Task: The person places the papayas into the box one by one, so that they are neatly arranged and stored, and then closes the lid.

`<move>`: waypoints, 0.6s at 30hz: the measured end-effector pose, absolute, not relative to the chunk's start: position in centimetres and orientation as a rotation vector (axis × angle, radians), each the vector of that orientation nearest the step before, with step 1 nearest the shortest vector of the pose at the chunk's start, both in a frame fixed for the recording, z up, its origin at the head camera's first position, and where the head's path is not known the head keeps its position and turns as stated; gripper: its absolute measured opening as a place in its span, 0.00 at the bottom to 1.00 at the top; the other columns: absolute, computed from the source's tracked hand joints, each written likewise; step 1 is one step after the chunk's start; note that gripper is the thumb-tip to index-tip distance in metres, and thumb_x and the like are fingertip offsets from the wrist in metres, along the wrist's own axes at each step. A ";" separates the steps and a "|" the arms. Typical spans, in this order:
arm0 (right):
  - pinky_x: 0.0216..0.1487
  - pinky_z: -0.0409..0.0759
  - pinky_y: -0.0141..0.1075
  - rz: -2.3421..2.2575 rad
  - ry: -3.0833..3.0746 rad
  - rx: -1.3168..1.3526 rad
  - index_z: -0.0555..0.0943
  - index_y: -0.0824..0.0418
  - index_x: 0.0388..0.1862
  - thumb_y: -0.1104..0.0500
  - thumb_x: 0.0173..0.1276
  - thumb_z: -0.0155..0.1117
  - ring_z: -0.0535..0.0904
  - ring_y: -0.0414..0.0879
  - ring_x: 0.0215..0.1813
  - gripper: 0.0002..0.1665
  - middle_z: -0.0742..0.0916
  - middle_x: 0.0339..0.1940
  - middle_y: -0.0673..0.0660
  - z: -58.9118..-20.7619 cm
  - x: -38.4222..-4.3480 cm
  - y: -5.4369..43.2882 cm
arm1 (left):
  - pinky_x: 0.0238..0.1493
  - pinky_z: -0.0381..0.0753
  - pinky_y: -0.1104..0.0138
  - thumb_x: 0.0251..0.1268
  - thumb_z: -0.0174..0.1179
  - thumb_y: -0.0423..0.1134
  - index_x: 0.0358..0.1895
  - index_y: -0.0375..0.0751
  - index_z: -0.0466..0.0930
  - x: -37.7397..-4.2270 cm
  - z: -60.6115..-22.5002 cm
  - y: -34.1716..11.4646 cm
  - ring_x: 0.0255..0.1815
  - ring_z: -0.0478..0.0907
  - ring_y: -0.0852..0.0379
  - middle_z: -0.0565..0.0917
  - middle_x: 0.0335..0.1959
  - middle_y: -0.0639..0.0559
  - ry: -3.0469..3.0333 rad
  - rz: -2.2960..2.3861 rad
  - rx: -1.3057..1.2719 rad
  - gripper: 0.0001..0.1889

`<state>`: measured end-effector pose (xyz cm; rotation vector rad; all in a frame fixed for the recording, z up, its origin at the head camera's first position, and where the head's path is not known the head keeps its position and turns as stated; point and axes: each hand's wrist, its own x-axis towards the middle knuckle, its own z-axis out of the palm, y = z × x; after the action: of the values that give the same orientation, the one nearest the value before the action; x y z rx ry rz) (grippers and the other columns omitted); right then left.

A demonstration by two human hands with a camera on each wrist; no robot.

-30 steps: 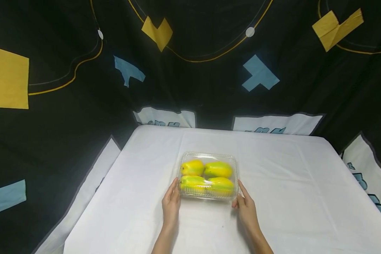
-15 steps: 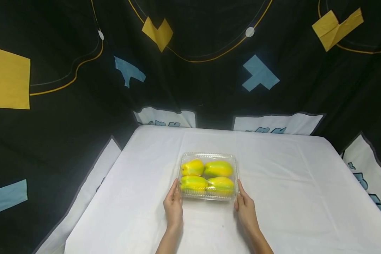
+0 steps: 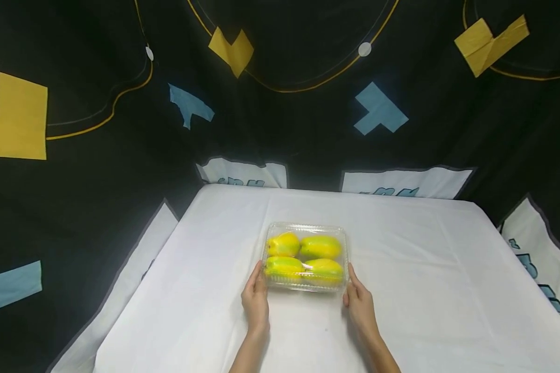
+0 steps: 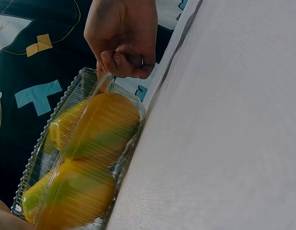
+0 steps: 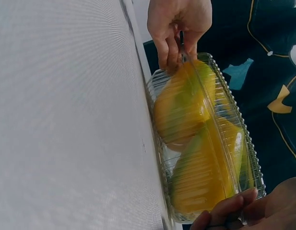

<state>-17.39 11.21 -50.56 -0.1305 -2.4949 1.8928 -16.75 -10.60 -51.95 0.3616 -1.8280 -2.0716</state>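
A clear plastic clamshell container (image 3: 305, 286) with its lid down sits on the white cloth, holding several yellow-green mangoes (image 3: 321, 247). My left hand (image 3: 255, 300) grips the container's left side near the front corner. On the opposite side my right hand (image 3: 361, 305) holds the rim, index finger along the wall and the other fingers curled. The left wrist view shows the right hand (image 4: 121, 38) with bent fingers at the far end of the box. In the right wrist view the left hand (image 5: 179, 21) has its fingers at the rim's end.
A white cloth (image 3: 429, 290) covers the table. Behind it hangs a black curtain (image 3: 289, 129) with yellow and blue patches. White strips with blue lettering (image 3: 406, 181) run along the curtain's lower edge.
My left hand and forearm have shifted slightly right along the container's side. The right hand has tucked its fingers a little closer to the box. The container stays in nearly the same place.
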 end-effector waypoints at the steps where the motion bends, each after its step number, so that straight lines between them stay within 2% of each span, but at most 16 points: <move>1: 0.22 0.64 0.31 1.897 -2.498 -0.138 0.56 0.52 0.73 0.65 0.74 0.38 0.59 0.39 0.17 0.29 0.72 0.17 0.53 -50.6 -17.4 11.1 | 0.63 0.63 0.63 0.75 0.41 0.42 0.67 0.42 0.62 -16.7 -52.0 -10.7 0.68 0.58 0.50 0.62 0.68 0.49 -1.837 -2.057 0.364 0.21; 7: 0.22 0.66 0.29 1.928 -2.497 -0.151 0.58 0.51 0.72 0.64 0.73 0.40 0.63 0.40 0.19 0.29 0.76 0.17 0.54 -51.0 -17.6 11.2 | 0.62 0.66 0.59 0.75 0.39 0.44 0.64 0.43 0.68 -16.4 -52.0 -11.5 0.66 0.62 0.51 0.67 0.66 0.50 -1.877 -2.007 0.416 0.20; 12: 0.22 0.69 0.29 1.725 -2.637 -0.073 0.66 0.53 0.68 0.59 0.73 0.47 0.70 0.43 0.24 0.25 0.83 0.25 0.54 -50.3 -17.6 12.6 | 0.58 0.72 0.55 0.75 0.33 0.45 0.57 0.42 0.74 -16.5 -51.0 -13.6 0.60 0.70 0.45 0.71 0.62 0.45 -2.014 -1.927 0.456 0.22; 15: 0.25 0.72 0.31 1.553 -2.694 -0.055 0.72 0.56 0.63 0.57 0.72 0.51 0.76 0.47 0.29 0.21 0.85 0.30 0.55 -49.2 -17.9 14.0 | 0.55 0.74 0.52 0.75 0.34 0.47 0.54 0.39 0.76 -17.2 -50.4 -15.8 0.55 0.73 0.40 0.72 0.60 0.40 -2.140 -1.832 0.424 0.23; 18: 0.29 0.76 0.37 1.420 -2.696 -0.021 0.76 0.59 0.59 0.57 0.71 0.52 0.80 0.52 0.35 0.19 0.86 0.33 0.58 -47.8 -18.9 16.1 | 0.51 0.75 0.50 0.73 0.39 0.49 0.54 0.40 0.77 -18.2 -49.2 -18.1 0.54 0.74 0.40 0.74 0.58 0.39 -2.274 -1.748 0.348 0.22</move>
<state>-18.85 16.14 -47.85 -0.0207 -2.6958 1.4204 -18.23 -18.15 -49.15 0.3481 -2.2735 -1.7484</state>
